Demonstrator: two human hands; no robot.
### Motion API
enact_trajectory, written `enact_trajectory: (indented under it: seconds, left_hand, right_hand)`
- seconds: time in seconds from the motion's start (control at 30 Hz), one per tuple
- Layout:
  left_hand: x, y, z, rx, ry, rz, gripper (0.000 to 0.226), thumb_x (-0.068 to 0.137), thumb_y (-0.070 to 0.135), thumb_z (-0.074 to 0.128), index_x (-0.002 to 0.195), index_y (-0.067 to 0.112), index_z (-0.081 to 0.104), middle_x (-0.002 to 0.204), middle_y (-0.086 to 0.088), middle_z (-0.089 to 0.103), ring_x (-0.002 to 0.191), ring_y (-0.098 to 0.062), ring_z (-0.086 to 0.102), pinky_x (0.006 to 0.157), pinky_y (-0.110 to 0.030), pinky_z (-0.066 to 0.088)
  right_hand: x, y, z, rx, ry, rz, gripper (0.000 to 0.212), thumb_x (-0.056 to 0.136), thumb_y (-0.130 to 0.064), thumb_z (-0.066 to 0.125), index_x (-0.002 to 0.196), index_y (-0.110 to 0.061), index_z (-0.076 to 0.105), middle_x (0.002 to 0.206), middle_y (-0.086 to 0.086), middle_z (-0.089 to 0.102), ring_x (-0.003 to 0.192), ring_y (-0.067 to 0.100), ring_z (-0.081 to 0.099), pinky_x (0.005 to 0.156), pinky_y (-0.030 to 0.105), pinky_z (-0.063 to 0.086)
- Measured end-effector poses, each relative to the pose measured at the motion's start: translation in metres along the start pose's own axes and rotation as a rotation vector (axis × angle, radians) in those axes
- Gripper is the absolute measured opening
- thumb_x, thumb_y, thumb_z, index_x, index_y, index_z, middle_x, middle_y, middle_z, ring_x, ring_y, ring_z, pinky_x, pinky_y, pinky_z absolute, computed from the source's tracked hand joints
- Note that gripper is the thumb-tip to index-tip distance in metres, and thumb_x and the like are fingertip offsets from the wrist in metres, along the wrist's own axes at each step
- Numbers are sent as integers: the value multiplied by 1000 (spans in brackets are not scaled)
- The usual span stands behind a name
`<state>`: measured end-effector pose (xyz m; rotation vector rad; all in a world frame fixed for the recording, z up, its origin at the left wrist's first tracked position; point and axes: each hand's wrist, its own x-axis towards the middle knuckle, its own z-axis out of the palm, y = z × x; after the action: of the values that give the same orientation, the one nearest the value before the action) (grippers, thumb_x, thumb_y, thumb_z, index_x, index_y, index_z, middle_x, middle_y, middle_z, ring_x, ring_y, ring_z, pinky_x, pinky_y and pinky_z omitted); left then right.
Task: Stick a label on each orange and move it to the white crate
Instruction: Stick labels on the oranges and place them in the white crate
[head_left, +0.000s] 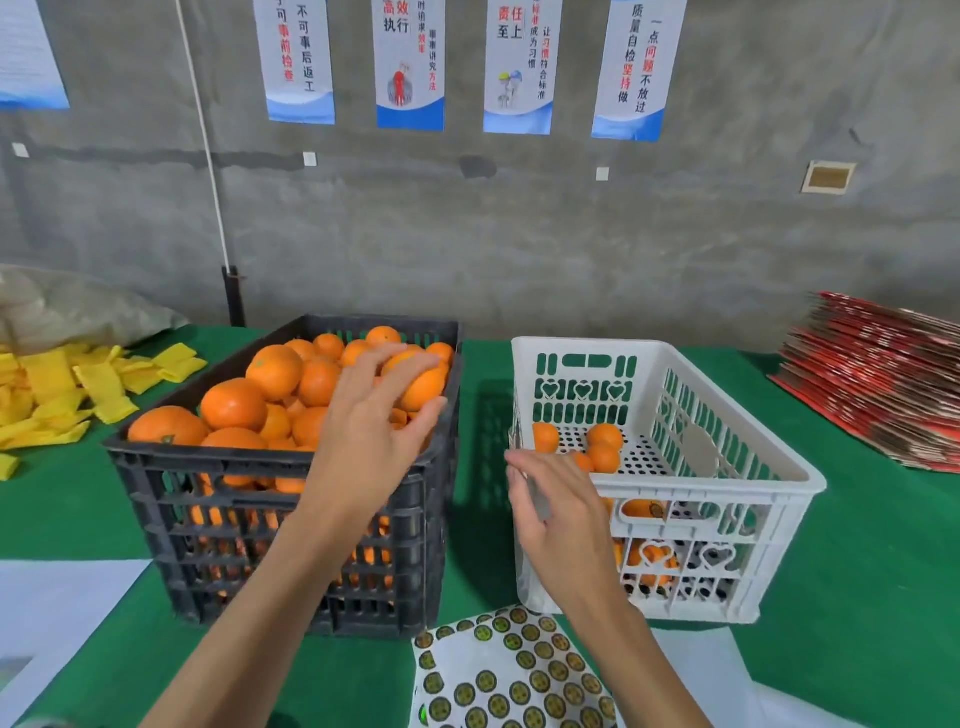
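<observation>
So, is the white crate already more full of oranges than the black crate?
No, the white crate holds only a few oranges on its floor, while the black crate is heaped to its rim.

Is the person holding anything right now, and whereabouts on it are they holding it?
The left hand grips an orange in the black crate, fingers curled over its top and side. Whether the right hand pinches anything cannot be told.

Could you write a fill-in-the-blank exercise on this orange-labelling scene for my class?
1. The left hand grips an orange in the ____ crate.
2. The white crate stands on a ____ tablecloth.
3. The sticker sheet lies nearest the ____ hand.

Missing words: black; green; right
</observation>
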<state>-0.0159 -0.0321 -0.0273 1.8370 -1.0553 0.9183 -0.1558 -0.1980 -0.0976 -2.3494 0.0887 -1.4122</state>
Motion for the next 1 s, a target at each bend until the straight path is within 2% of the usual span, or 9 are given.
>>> enact_trajectory:
  seconds: [0.1, 0.23, 0.37, 0.43, 0.5, 0.63, 0.8, 0.93, 1.0]
  left_hand:
    - [-47, 22, 11, -37, -8, 195, 36, 96, 24, 76, 131, 20, 68, 145, -11, 55, 125, -30, 57, 106, -35, 47]
    - [-132, 21, 33, -100, -176, 207, 45, 97, 24, 75, 138, 27, 56, 153, -9, 46, 134, -30, 54, 107, -37, 51]
    - [-203, 14, 54, -235, -384, -113, 43, 101, 41, 61, 141, 36, 47, 156, 4, 40, 137, -20, 52, 100, -39, 56]
    - [-225, 10, 60, -343, -441, -297, 40, 99, 50, 58, 137, 43, 45, 149, 12, 41, 128, -13, 56, 94, -30, 57]
    - [-239, 8, 63, -479, -454, -455, 39, 100, 53, 58, 134, 44, 43, 138, 19, 45, 116, -14, 61, 88, -27, 58]
    - [-246, 6, 65, -556, -480, -591, 43, 101, 63, 50, 137, 44, 35, 115, 27, 51, 85, -8, 64, 73, -21, 53]
    - [-247, 8, 65, -592, -474, -673, 37, 102, 60, 48, 134, 45, 35, 109, 31, 54, 79, 0, 65, 70, -14, 49]
    - [-250, 7, 66, -593, -513, -694, 40, 102, 62, 48, 136, 46, 34, 113, 28, 57, 82, -7, 70, 66, -16, 50]
    - [-250, 8, 67, -584, -512, -690, 43, 102, 65, 46, 137, 44, 34, 111, 25, 57, 77, -8, 69, 65, -17, 50]
  right_hand:
    - [-18, -2, 3, 50, -35, 22, 22, 99, -10, 64, 118, -7, 73, 116, 1, 72, 110, 14, 64, 101, 27, 48]
    - [-59, 9, 10, 109, -212, 147, 21, 101, -10, 60, 119, -12, 72, 113, -2, 70, 106, 12, 63, 95, 26, 49]
    - [-100, 30, 27, 100, -541, 266, 23, 103, -10, 54, 118, -12, 72, 108, 0, 70, 100, 15, 60, 90, 31, 48]
    - [-113, 38, 37, 83, -695, 274, 23, 103, -14, 56, 118, -12, 73, 115, 0, 68, 110, 17, 57, 97, 29, 44]
    - [-123, 43, 43, 54, -788, 273, 27, 103, -25, 58, 124, -12, 71, 129, -2, 64, 123, 15, 51, 107, 25, 37]
    - [-128, 50, 48, 46, -823, 285, 42, 101, -37, 60, 131, -8, 67, 137, -3, 58, 127, 13, 47, 111, 22, 33]
    - [-125, 58, 53, 27, -849, 238, 41, 102, -36, 60, 132, -10, 68, 138, -1, 56, 127, 14, 45, 109, 20, 31]
    - [-129, 61, 56, 38, -825, 269, 32, 102, -30, 60, 126, -12, 72, 136, -1, 58, 127, 16, 48, 111, 27, 34]
    - [-134, 62, 57, 35, -787, 281, 30, 102, -28, 61, 123, -12, 74, 134, -1, 61, 125, 16, 50, 111, 29, 36]
